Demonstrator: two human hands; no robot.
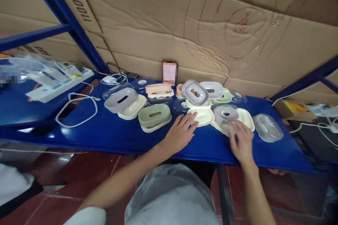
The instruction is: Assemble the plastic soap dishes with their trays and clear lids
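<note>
My left hand is open, fingers spread, its tips at the left edge of a cream soap dish base. My right hand is open too, its slightly blurred fingers over the edges of another cream base and a cream piece under a grey soap dish tray. Whether those fingertips press on them I cannot tell. A clear grey soap dish lies right of this hand. Left of my left hand is a green slotted soap dish on a cream base.
Several more soap dish parts lie behind, among them a grey slotted tray and a peach one. A phone leans on the cardboard wall. A white cable and power strip are at left, a cardboard box at right.
</note>
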